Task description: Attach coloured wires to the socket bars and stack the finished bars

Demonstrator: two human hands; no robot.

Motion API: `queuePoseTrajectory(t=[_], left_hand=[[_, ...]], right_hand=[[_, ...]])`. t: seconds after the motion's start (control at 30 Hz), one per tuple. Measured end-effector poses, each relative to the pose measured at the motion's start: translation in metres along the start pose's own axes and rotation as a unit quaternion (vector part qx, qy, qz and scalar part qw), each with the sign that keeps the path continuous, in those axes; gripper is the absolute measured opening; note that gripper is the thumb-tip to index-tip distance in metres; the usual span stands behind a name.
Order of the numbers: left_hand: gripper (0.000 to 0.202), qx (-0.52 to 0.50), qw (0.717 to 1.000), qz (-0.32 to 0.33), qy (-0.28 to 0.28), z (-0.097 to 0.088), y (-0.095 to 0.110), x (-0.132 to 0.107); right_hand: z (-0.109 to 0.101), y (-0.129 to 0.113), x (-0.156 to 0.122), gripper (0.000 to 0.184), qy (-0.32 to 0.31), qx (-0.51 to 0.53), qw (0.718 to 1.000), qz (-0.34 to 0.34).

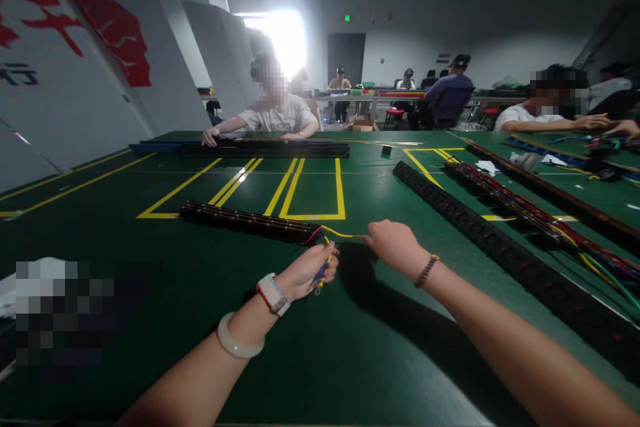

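My left hand (307, 272) is closed around a small bundle of coloured wires (323, 271), blue and yellow, beside the right end of a long black strip (247, 220) lying on the green table (310, 360). My right hand (395, 245) pinches the end of a thin yellow wire (345, 235) and holds it taut, stretched from the strip's end. A red wire also leaves that end. A watch and a pale bangle sit on my left wrist, a bead bracelet on my right.
A longer black strip (480, 233) runs diagonally at the right, next to one with red and multicoloured wires (530, 217). Another strip (265, 149) lies at the far edge, under the hands of a seated person (275, 117). Other people sit further back and right.
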State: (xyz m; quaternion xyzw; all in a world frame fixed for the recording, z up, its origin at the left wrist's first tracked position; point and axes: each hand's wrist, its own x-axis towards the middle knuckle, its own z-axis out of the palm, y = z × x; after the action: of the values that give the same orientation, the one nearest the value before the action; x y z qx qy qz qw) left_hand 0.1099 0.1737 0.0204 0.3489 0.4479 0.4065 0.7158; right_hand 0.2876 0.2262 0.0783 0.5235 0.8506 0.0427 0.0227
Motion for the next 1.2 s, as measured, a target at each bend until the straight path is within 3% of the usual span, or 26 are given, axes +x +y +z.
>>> queuePoseTrajectory(t=[0.2,0.4,0.5,0.6,0.67,0.73,0.83,0.9,1.0,1.2], left_hand=[[0.023,0.0,1.0,0.007,-0.012,-0.003,-0.001,0.001],[0.02,0.018,1.0,-0.005,0.023,0.001,0.003,-0.001],[0.019,-0.007,1.0,-0.012,0.024,0.002,0.004,-0.001],[0.019,-0.056,0.998,-0.01,-0.006,0.001,0.003,0.0],[0.018,-0.081,0.996,-0.007,-0.023,-0.001,0.002,0.001],[0.016,-0.099,0.994,0.002,-0.034,-0.001,0.002,0.002],[0.015,-0.117,0.992,0.021,-0.042,-0.001,0.001,0.003],[0.016,-0.127,0.991,0.025,-0.042,-0.001,0.001,0.004],[0.018,-0.149,0.988,0.009,-0.044,-0.002,0.002,0.004],[0.021,-0.151,0.988,-0.018,-0.033,-0.003,0.002,0.006]], right_hand=[[0.023,0.01,0.019,0.027,0.026,0.009,1.0,0.01],[0.043,0.019,0.029,0.033,0.029,0.011,1.0,0.0],[0.044,0.021,0.028,0.034,0.043,-0.003,0.999,-0.003],[0.036,0.015,0.024,0.039,0.109,-0.016,0.994,-0.023],[0.03,0.009,0.022,0.037,0.169,-0.009,0.983,-0.067],[0.027,0.003,0.02,0.029,0.206,0.01,0.966,-0.155],[0.034,-0.003,0.02,0.023,0.218,0.043,0.918,-0.328],[0.043,-0.004,0.022,0.022,0.223,0.068,0.884,-0.404],[0.055,-0.002,0.024,0.023,0.227,0.101,0.861,-0.443],[0.058,0.002,0.027,0.025,0.204,0.115,0.857,-0.458]])
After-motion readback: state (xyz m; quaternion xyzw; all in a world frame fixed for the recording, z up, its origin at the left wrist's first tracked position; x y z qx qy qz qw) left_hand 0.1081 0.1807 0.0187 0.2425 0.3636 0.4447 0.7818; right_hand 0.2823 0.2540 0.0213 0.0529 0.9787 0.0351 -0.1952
